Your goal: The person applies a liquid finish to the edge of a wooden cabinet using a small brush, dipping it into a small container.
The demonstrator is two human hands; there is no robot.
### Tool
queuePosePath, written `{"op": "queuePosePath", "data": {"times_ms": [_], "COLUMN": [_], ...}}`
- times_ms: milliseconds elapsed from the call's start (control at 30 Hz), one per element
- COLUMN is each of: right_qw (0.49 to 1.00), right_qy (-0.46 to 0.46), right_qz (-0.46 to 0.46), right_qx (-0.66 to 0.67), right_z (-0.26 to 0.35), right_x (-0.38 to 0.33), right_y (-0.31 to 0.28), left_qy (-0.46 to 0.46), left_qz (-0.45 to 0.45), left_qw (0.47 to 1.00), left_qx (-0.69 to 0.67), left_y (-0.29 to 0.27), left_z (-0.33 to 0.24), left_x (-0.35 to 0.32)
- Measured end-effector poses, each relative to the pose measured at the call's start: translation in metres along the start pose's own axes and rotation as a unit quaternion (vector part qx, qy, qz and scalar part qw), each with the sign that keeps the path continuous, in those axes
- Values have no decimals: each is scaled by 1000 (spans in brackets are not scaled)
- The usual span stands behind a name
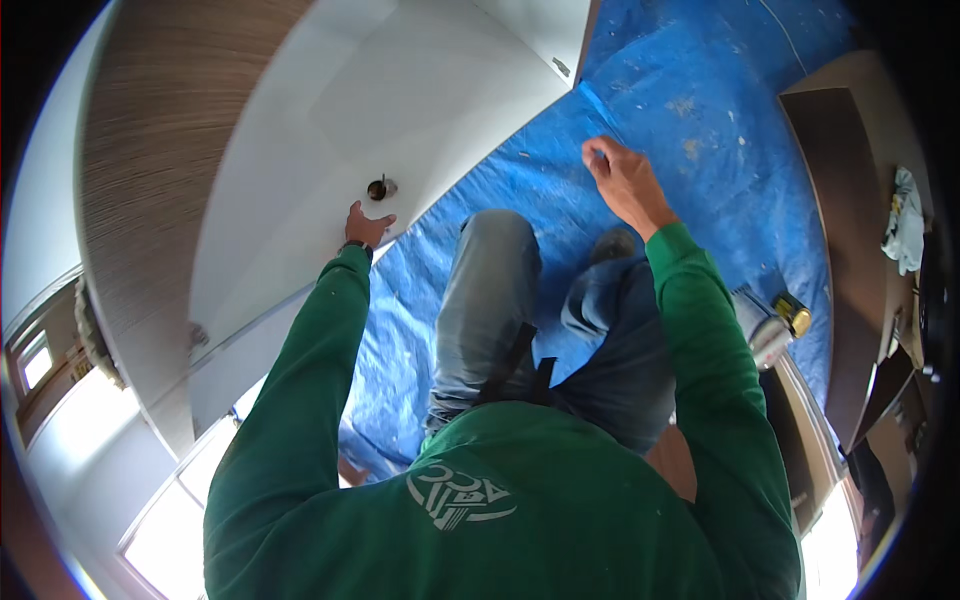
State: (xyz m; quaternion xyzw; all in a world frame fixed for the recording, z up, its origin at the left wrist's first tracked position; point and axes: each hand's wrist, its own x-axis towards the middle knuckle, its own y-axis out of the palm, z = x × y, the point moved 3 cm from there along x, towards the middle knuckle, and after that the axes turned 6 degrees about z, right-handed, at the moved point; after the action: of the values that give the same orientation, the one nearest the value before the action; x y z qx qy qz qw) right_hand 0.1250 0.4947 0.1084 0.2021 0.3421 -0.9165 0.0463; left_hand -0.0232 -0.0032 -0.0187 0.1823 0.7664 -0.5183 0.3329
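Note:
My left hand [369, 227] reaches over a white panel [300, 240], with thumb and fingers apart and nothing visible between them. Just beyond its fingertips is a small round dark-and-metallic piece [378, 189] on the panel; I cannot tell whether it is a fitting or a hole. Above the blue tarp, my right hand [625, 180] hangs with its fingers curled inward. Whatever those fingers may hold is hidden. The panel joins another white board at the top, where a small metal fitting [561, 67] sits close to the edge.
Blue tarp [690, 110] covers the floor around my bent legs. A wood-grain panel [150, 130] curves along the left. At the right lie a yellow-and-black tape measure [793, 314], dark brown boards [835, 220] and a pale crumpled cloth [903, 222].

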Motion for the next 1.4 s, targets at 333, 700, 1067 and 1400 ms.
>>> {"op": "queuePosePath", "data": {"times_ms": [333, 700, 1067, 1400], "right_qw": [999, 995, 983, 965], "right_qy": [3, -43, -136, -150], "right_qz": [-10, -3, -30, -2], "right_qx": [-43, -92, -120, 215], "right_z": [9, 16, 23, 118], "right_x": [14, -7, 10, -33], "right_y": [-16, -6, 23, 1], "left_qy": [39, 24, 232, 414], "left_qz": [-163, -155, -198, -144], "left_qw": [984, 985, 951, 898], "left_qx": [60, 69, -51, -41], "left_y": [43, 55, 28, -18], "left_z": [19, 48, -51, -221], "left_x": [100, 140, 44, -215]}}
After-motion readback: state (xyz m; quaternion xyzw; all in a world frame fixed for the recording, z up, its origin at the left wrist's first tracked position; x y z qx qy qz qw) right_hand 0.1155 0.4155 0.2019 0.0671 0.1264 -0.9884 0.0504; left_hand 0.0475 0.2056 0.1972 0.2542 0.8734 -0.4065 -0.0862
